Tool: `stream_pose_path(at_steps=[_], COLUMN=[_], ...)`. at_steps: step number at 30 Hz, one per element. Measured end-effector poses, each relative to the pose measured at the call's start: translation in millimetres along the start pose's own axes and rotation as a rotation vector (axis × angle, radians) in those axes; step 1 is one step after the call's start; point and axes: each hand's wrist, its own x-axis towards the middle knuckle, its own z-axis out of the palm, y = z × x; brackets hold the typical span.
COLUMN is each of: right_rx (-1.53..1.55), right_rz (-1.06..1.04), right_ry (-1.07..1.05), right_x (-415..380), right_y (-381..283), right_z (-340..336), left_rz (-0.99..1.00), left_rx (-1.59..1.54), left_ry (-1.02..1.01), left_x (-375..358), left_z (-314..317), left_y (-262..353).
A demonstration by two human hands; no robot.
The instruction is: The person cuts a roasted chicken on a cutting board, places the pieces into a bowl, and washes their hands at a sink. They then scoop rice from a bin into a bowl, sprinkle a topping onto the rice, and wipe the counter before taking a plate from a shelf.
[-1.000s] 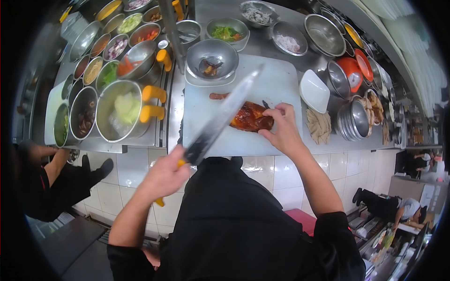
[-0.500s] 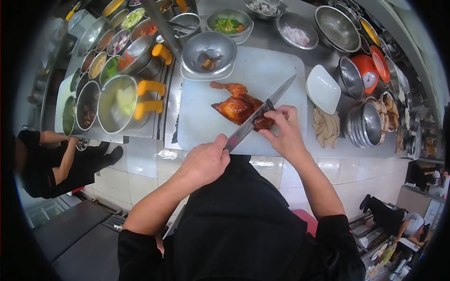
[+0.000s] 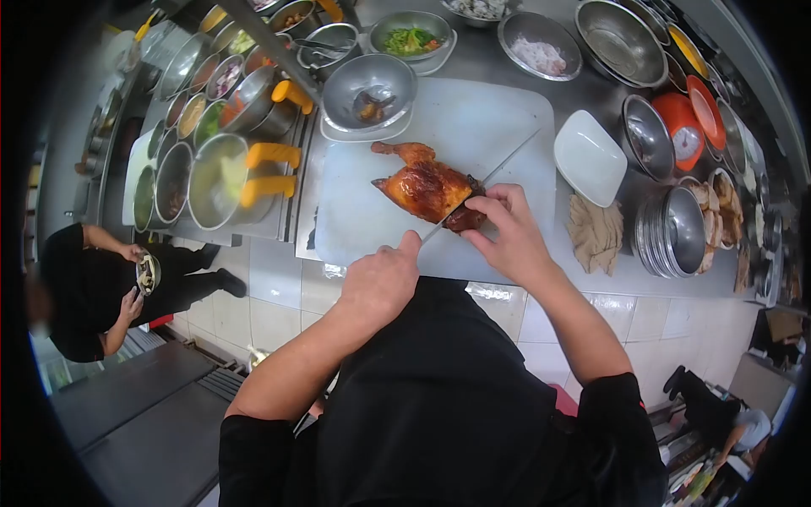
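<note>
A roasted bird piece (image 3: pixel 422 188), browned and glossy, lies on the white cutting board (image 3: pixel 355 228). My left hand (image 3: pixel 384 275) is wrapped round the handle of a long knife (image 3: pixel 508 156). The blade stands nearly edge-down across the right part of the meat, its tip pointing up and right. My right hand (image 3: pixel 505 226) pinches the dark end of the meat on the right side of the blade, with thumb and fingers close to the steel. How deep the edge sits in the meat cannot be made out.
A metal bowl with scraps (image 3: pixel 369 91) stands at the board's upper left. To the right are a white dish (image 3: pixel 590 158), a crumpled cloth (image 3: pixel 595 235) and stacked metal bowls (image 3: pixel 676 232). Food containers (image 3: pixel 224 182) line the left. A co-worker (image 3: pixel 80 287) holds a bowl at far left.
The knife blade has turned from lying tilted, its flat side showing, to nearly upright over the meat. The co-worker at left has raised a bowl. The whole view has shifted slightly.
</note>
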Motion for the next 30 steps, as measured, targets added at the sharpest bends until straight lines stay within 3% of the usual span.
stream_pose_path(at_steps=[6, 8, 10, 13, 16, 19, 22, 24, 27, 30], right_rx=[-0.235, -0.400, -0.567, -0.378, -0.284, -0.026, 0.140, 0.096, -0.175, -0.011], right_rz=[-0.115, -0.136, -0.176, -0.006, 0.025, 0.132, 0.007, -0.121, -0.115, 0.048], right_ry=[0.093, 0.071, -0.002, 0.065, 0.048, 0.189, 0.305, 0.297, 0.219, 0.157], right_x=[96.1, 125.6, 125.7, 133.3, 129.3, 117.0, 63.5, 24.3, 15.0, 14.6], right_y=[-42.8, -24.0, 36.5, 57.6, 53.3, 45.1, 40.5, 29.5, 9.5, 21.5], right_z=[-51.0, -41.2, 13.0, 28.5, 20.2, -1.9, -25.1, -18.6, 17.3, 31.8], left_rz=[-0.019, -0.017, -0.020, -0.007, -0.023, -0.068, -0.064, -0.026, 0.020, 0.002], left_rx=[0.002, 0.006, -0.016, -0.063, -0.032, 0.040, 0.002, -0.076, -0.180, -0.204], left_ry=[0.038, 0.076, 0.085, 0.110, 0.054, 0.044, 0.009, -0.024, -0.067, -0.046], left_x=[-9.1, -8.8, 4.5, 27.5, 19.8, 8.7, 9.9, 19.3, 27.6, 33.9], left_z=[6.9, 14.7, 26.9, 21.2, 18.7, 36.6, 35.0, 24.1, 9.3, 2.4], left_y=[-2.1, -2.4, -3.7, -8.6, -3.8, 14.5, 9.2, -1.1, -17.8, -24.0])
